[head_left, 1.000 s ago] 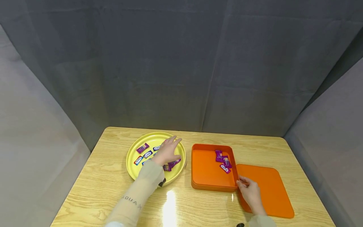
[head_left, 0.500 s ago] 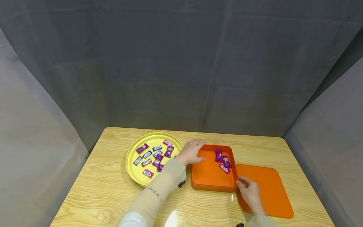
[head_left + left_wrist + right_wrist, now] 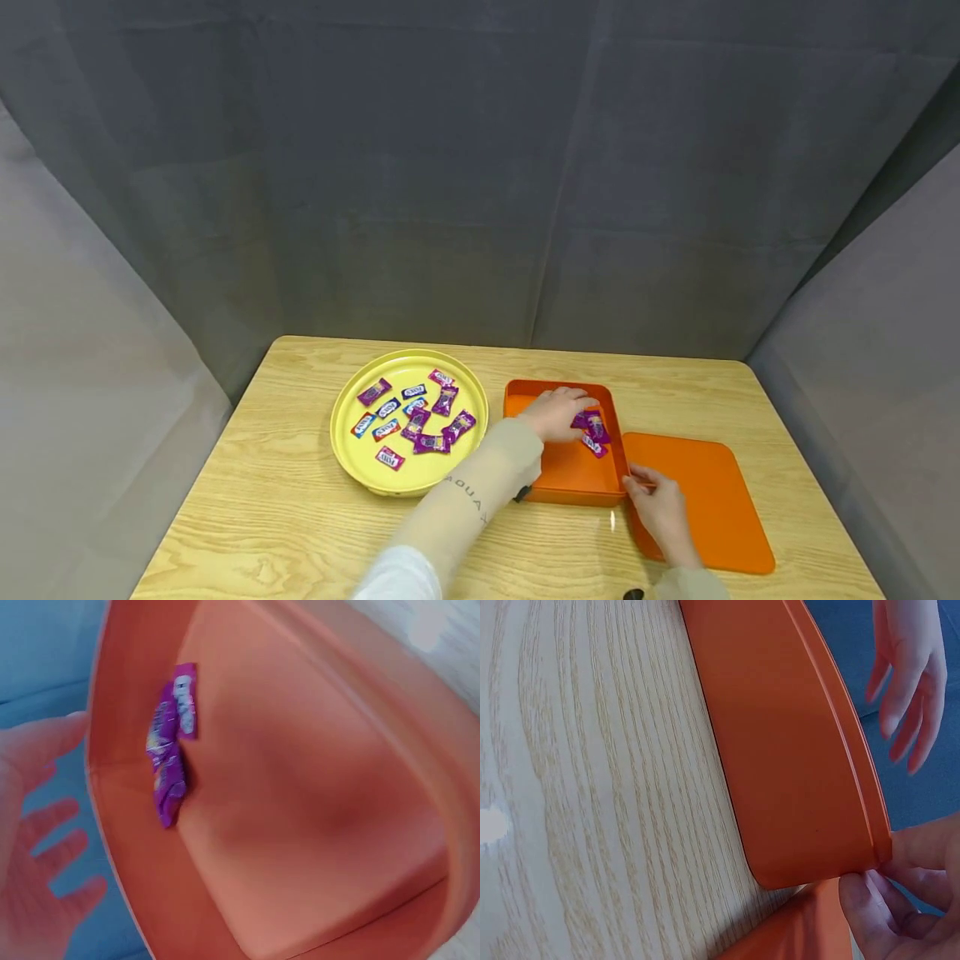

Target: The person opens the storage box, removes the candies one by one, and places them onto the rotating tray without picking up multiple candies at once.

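Observation:
My left hand (image 3: 557, 414) is over the orange square box (image 3: 562, 495), palm down and fingers loosely extended. In the left wrist view that hand (image 3: 45, 847) has nothing between thumb and fingers; it hovers above the rim. Several purple and pink wrapped candies (image 3: 169, 754) lie inside against the box's side wall, partly covered by the hand in the head view. At the box's near right corner, my right hand (image 3: 662, 512) pinches the rim between thumb (image 3: 862, 900) and fingers.
To the left stands a round yellow tray (image 3: 356, 462) with several purple, pink, red and blue wrapped candies (image 3: 432, 444) spread over it. A flat orange lid (image 3: 712, 504) lies right of the box, beneath my right hand. All rest on a wooden table (image 3: 247, 508).
My left hand has moved right, from over the yellow tray, across the gap, to over the orange box. My right hand stays at the box corner.

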`<state>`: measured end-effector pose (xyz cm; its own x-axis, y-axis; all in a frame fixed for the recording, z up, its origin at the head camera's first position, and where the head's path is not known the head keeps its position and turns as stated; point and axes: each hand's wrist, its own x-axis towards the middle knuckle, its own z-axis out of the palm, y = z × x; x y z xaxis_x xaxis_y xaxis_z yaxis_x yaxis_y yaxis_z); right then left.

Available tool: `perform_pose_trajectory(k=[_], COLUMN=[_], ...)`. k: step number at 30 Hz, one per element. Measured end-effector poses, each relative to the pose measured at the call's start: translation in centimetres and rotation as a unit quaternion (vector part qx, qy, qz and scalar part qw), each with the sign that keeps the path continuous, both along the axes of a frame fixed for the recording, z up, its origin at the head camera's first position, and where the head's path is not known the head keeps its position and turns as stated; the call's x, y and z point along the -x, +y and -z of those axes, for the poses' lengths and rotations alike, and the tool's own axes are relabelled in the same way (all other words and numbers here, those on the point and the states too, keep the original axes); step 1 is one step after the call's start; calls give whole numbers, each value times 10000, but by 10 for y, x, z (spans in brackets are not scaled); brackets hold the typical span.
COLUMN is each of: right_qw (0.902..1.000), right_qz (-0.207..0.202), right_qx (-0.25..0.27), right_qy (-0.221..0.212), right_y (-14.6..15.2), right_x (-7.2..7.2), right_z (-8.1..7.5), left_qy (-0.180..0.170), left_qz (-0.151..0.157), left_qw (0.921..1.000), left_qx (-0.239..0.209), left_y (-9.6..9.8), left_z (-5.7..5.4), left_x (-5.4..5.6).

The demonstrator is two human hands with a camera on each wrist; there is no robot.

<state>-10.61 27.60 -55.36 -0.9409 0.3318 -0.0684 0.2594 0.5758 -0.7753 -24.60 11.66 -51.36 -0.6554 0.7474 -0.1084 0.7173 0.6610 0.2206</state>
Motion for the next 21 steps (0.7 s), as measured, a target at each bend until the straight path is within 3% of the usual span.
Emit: perform_pose_trajectory(k=[4,8,15,21], right_qw=[10000,9999,9999,9999], right_qz=[1,-41,-10,-6], right_qx=[-26,-24,13,29], right_qy=[-68,-146,-139,-123], right_y=[0,0,0,0], right_x=[0,1,0,-1], right_z=[0,-1,-2,-2], left_qy=[164,0,-530,-1179], left_qz=[493,556,62,-681], left_qw=[9979,9953,9908,9832], left_qx=[397,790,1246,1215], left_y=[12,23,31,32], left_z=[7,14,15,14], left_x=[-1,-6,-18,-28])
